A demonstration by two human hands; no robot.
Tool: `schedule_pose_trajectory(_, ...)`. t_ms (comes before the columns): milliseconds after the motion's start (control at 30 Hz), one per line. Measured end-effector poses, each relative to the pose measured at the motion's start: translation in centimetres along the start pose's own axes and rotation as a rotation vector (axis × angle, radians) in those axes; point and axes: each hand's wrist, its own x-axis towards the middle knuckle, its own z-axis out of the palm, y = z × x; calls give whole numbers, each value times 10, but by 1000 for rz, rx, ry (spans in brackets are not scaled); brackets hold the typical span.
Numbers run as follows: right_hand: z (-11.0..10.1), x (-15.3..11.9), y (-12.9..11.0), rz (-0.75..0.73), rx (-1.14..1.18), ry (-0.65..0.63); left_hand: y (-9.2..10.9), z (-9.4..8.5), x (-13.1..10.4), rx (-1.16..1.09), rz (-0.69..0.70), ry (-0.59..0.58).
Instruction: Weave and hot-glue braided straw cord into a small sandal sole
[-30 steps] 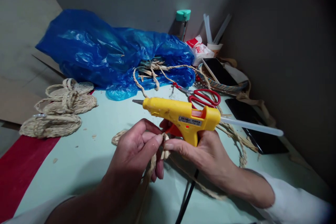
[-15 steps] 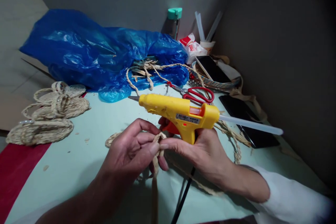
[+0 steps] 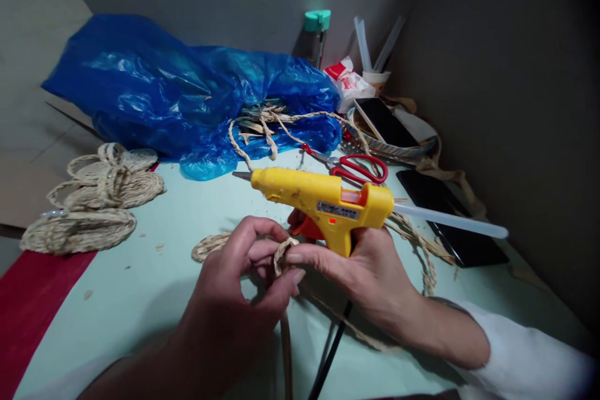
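Note:
A yellow hot glue gun (image 3: 300, 189) is held in my right hand (image 3: 375, 269), its nozzle pointing left and its light lit red. A translucent glue stick (image 3: 450, 220) juts from its back. My right thumb also presses on a small curl of braided straw cord (image 3: 282, 256). My left hand (image 3: 239, 281) has its fingers curled behind that curl, with the thumb below it. A flat tail of the cord hangs down under the hands. Behind my left hand, a small coiled straw piece (image 3: 210, 246) lies partly hidden on the table.
Finished-looking woven straw slippers (image 3: 79, 231) lie at left. A blue plastic bag (image 3: 154, 87) with straw inside lies at the back. Red-handled scissors (image 3: 359, 169), a dark phone (image 3: 462, 237) and a basket (image 3: 398, 149) holding another phone are at right. A black cable (image 3: 330, 350) runs below.
My left thumb has moved down and right, off the face of the cord curl. The right hand and glue gun stay nearly in place; the view shifts slightly.

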Motion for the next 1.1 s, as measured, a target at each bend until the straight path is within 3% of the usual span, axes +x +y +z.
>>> schedule_pose_trajectory(333,2,-1,-2,12,-43,50,-5,2,-3,172,206,115)
schedule_pose_trajectory(433,2,-2,-2,-25,-65,38,-4,2,-3,98,163,103)
schedule_pose_trajectory(600,1,-1,-2,51,1,-6,4,1,-2,-57,8,52)
schedule_pose_trajectory(800,-10,3,-7,38,-211,158,11,0,-1,-155,-46,53)
schedule_pose_trajectory(1000,-6,2,-8,79,-153,-58,7,-4,2,-138,-18,77)
schedule_pose_trajectory(1100,-6,-1,-5,45,-198,-66,5,-4,3,-55,15,110)
